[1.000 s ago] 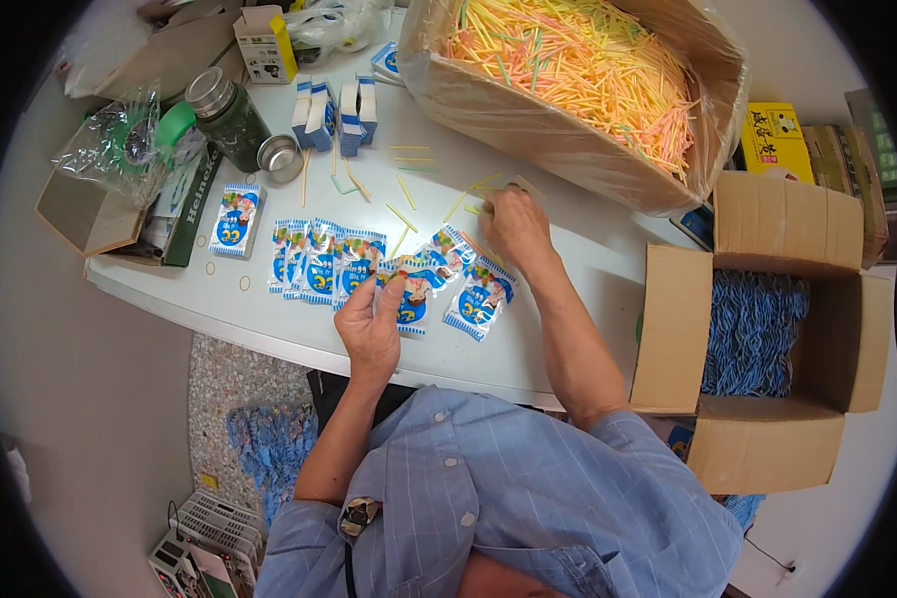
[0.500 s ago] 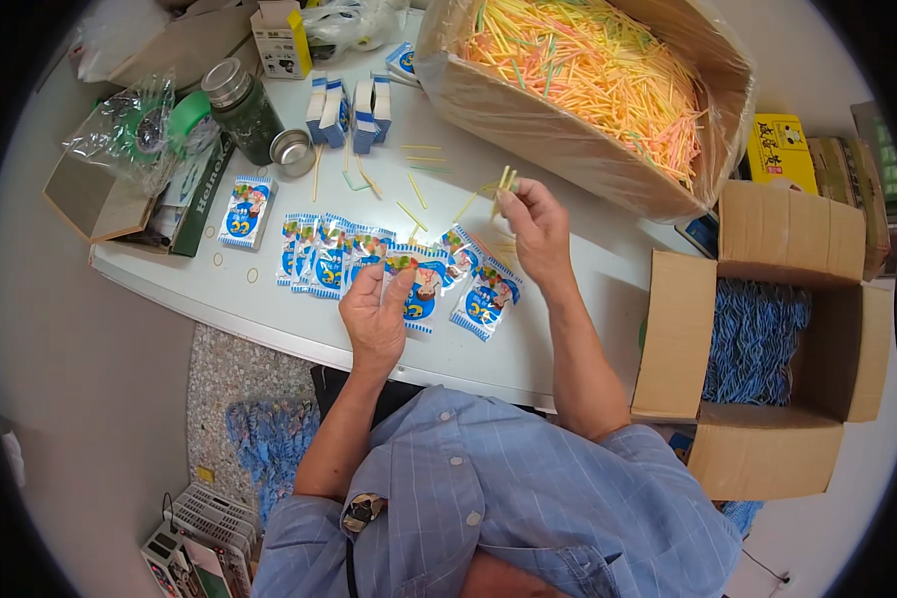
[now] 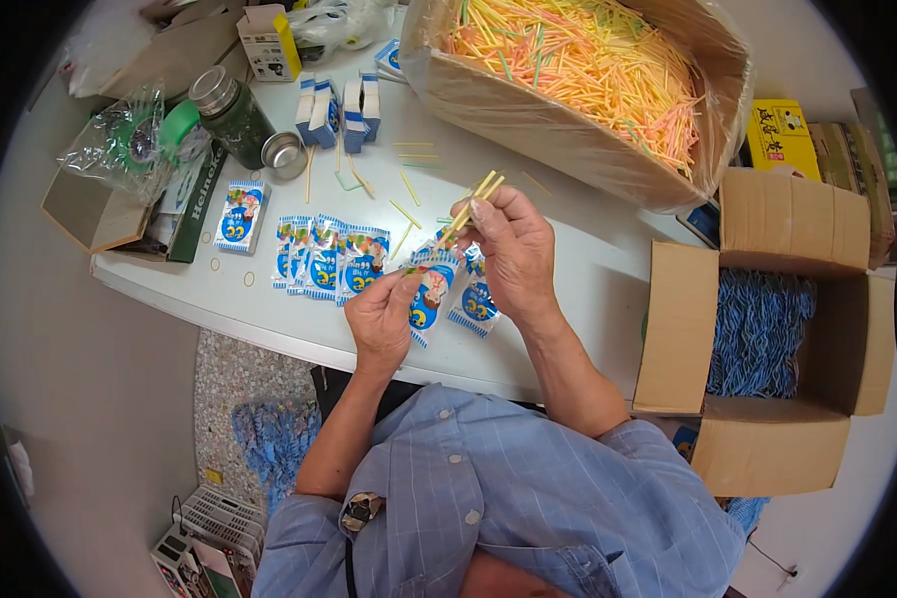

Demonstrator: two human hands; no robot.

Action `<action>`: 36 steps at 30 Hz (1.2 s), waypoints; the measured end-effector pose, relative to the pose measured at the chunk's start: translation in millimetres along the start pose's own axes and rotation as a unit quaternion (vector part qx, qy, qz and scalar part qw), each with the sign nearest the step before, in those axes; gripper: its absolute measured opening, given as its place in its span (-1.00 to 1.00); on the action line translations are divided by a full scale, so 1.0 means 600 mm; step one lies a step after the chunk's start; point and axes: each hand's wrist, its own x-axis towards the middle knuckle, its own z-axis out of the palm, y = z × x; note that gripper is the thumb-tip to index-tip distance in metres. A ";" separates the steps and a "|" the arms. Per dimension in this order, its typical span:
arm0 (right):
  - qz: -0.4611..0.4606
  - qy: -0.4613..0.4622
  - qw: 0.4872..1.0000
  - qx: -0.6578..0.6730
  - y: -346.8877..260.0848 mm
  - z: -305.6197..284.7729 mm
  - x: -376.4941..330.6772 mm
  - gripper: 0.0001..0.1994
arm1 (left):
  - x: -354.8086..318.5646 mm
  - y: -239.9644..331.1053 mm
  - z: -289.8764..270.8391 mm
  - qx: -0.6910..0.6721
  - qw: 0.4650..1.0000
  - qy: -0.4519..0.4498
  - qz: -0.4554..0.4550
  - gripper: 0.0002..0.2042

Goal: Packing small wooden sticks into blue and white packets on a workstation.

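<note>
Pinched in the right hand (image 3: 513, 254), at centre frame, are a few yellow sticks (image 3: 471, 204); the left hand (image 3: 384, 319) holds a blue packet (image 3: 431, 299) just below them, above the white table (image 3: 568, 269). More packets (image 3: 324, 259) lie in a row to the left. An open box of coloured sticks (image 3: 588, 70) fills the upper right. A carton of blue bundles (image 3: 762, 329) stands at right, off the table. Speckled floor (image 3: 234, 374) shows below the table edge.

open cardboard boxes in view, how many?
3: the straw box at the table's back, the box of blue packets on the right, and a small box at the left edge. Others may be hidden.
</note>
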 end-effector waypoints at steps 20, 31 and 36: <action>0.048 -0.124 0.986 -0.101 -0.003 -0.025 0.003 -0.87 | 0.001 0.020 0.009 0.021 0.999 -0.037 0.006 -0.75; 0.022 -0.103 0.988 -0.110 0.012 -0.032 0.001 -0.89 | 0.005 0.023 0.013 0.045 0.999 -0.028 0.009 -0.75; 0.086 -0.089 0.988 -0.088 0.018 -0.042 0.011 -0.88 | 0.004 0.018 0.014 0.029 0.999 -0.022 0.018 -0.74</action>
